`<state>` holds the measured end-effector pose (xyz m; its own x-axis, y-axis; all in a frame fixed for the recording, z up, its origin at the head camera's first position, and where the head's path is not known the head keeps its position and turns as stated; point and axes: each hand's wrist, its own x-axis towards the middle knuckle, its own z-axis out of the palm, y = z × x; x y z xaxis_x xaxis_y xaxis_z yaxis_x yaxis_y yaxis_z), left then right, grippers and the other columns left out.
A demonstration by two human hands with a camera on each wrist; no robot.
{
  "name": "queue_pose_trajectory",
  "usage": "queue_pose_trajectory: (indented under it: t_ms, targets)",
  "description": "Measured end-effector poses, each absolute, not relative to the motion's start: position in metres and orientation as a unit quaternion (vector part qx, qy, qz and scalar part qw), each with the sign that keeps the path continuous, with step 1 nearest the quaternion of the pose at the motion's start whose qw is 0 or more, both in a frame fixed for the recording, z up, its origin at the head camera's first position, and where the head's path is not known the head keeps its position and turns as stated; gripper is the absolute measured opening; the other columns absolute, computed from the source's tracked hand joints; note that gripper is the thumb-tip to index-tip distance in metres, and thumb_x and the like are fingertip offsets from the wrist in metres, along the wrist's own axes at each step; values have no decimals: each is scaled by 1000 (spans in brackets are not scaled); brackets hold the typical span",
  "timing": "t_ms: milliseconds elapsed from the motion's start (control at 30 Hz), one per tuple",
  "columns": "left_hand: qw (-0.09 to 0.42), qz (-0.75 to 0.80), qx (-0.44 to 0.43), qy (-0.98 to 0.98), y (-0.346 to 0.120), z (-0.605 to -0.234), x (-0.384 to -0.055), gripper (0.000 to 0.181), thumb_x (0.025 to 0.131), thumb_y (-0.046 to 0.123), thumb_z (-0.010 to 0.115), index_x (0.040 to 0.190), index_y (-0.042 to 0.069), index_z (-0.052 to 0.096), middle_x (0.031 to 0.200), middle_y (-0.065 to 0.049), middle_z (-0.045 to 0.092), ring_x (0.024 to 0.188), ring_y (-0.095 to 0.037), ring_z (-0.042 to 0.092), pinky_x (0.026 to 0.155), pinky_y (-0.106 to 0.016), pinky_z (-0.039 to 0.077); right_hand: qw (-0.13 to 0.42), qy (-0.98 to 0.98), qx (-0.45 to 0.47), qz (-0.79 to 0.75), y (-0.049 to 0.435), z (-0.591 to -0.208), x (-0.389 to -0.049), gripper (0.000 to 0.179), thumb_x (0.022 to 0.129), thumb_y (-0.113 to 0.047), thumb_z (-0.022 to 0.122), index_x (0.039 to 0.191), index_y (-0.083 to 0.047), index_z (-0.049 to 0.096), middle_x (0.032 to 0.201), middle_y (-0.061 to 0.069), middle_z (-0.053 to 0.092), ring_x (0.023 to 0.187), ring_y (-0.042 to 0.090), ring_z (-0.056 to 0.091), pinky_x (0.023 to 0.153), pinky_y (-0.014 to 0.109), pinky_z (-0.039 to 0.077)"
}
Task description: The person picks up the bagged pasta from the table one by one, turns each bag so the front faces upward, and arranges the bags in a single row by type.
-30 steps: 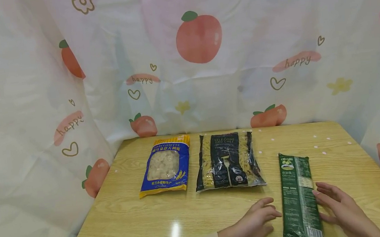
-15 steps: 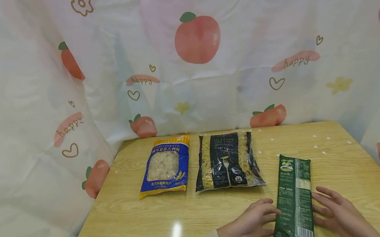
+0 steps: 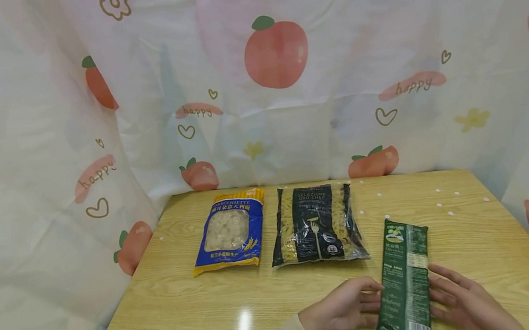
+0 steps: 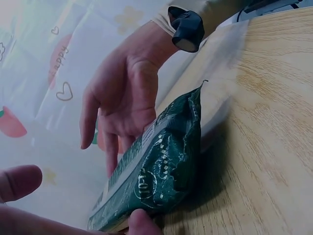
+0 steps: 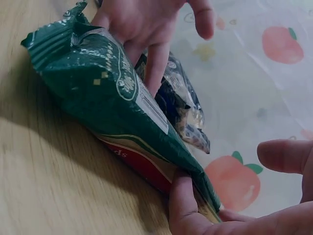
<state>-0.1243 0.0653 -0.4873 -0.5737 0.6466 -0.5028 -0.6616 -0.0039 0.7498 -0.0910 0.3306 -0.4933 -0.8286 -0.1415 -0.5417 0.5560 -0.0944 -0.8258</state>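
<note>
A long green packet of spaghetti (image 3: 402, 284) lies at a slight slant near the front right of the table. My left hand (image 3: 340, 309) is at its left edge with fingers extended against it. On the opposite side, the fingers of my right hand (image 3: 469, 299) touch the right edge. In the right wrist view, fingertips meet the low edge of the packet (image 5: 93, 78), whose red underside shows, while the thumb (image 5: 281, 155) stays apart. The left wrist view shows the near end of the packet (image 4: 166, 166) tilted above its shadow, the left thumb (image 4: 22, 182) off it.
Farther back lie a blue and yellow bag of orecchiette (image 3: 229, 232) and a black bag of penne (image 3: 317, 223), side by side. White cloth (image 3: 328, 127) printed with fruit hangs behind the wooden table (image 3: 188, 316). Small white specks dot the back right of the tabletop.
The spaghetti packet has shifted left and slightly toward me, and its near end has swung left. Both hands have moved left with it, now touching its edges.
</note>
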Motion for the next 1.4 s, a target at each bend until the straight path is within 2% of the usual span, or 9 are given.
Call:
queue_pose_trajectory:
  t_ms: [200, 300, 333, 400, 433, 567, 833, 1100, 1400]
  targets:
    - [470, 700, -10, 538, 64, -486, -126, 10, 96, 27, 56, 102, 20, 58, 106, 1, 63, 92, -11, 55, 70, -20, 41, 258, 615, 147, -730, 329, -497, -90, 78, 115, -34, 29, 158, 3, -24, 164, 34, -20, 153, 51, -7, 106, 47, 54]
    - [469, 698, -15, 541, 65, -485, -126, 9, 96, 27, 56, 101, 20, 56, 117, -5, 65, 100, -13, 58, 70, -20, 41, 261, 599, 150, -742, 334, -501, -90, 80, 115, -32, 35, 159, 3, -22, 158, 41, 29, 144, 50, 44, 106, 46, 54]
    - [467, 699, -17, 541, 65, -484, -126, 11, 96, 26, 56, 103, 19, 57, 122, -8, 64, 103, -15, 58, 71, -20, 42, 263, 591, 146, -748, 336, -502, -91, 81, 114, -31, 36, 159, 3, -21, 150, 33, 47, 132, 39, 59, 106, 46, 54]
    - [466, 701, -20, 539, 65, -482, -127, 17, 97, 27, 56, 110, 16, 57, 129, -14, 61, 108, -18, 57, 72, -22, 42, 267, 579, 139, -758, 339, -504, -91, 83, 114, -30, 39, 159, 4, -21, 129, 5, 64, 109, 12, 67, 105, 46, 55]
    - [467, 701, -20, 538, 65, -481, -127, 21, 97, 27, 56, 114, 14, 58, 128, -15, 60, 107, -19, 57, 73, -22, 43, 268, 574, 135, -762, 341, -504, -91, 83, 114, -29, 40, 159, 5, -21, 122, -8, 63, 102, 2, 64, 105, 46, 55]
    - [474, 703, -12, 530, 63, -479, -128, 34, 99, 28, 55, 127, 10, 55, 113, -10, 56, 97, -18, 53, 74, -23, 43, 277, 556, 124, -774, 342, -505, -92, 82, 114, -27, 40, 158, 8, -19, 117, -12, 65, 101, 3, 65, 106, 46, 55]
    - [468, 716, -6, 518, 61, -486, -128, 8, 97, 27, 56, 97, 19, 58, 84, 2, 55, 79, -10, 52, 69, -20, 42, 289, 544, 117, -779, 338, -504, -91, 82, 114, -27, 38, 157, 9, -22, 117, -11, 66, 102, 4, 66, 107, 46, 54]
    - [435, 724, -24, 535, 68, -489, -121, 16, 95, 20, 58, 80, 23, 61, 82, 8, 62, 77, -6, 58, 73, -20, 49, 293, 535, 102, -786, 332, -504, -90, 82, 114, -30, 38, 158, 10, -18, 116, -16, 66, 106, 4, 67, 108, 46, 54]
    - [450, 718, -2, 531, 67, -488, -117, 23, 97, 21, 60, 111, 9, 72, 102, 2, 74, 92, -13, 66, 90, -33, 54, 277, 550, 136, -776, 328, -504, -87, 85, 112, -29, 45, 160, 5, -16, 113, -17, 67, 104, 5, 67, 105, 46, 56]
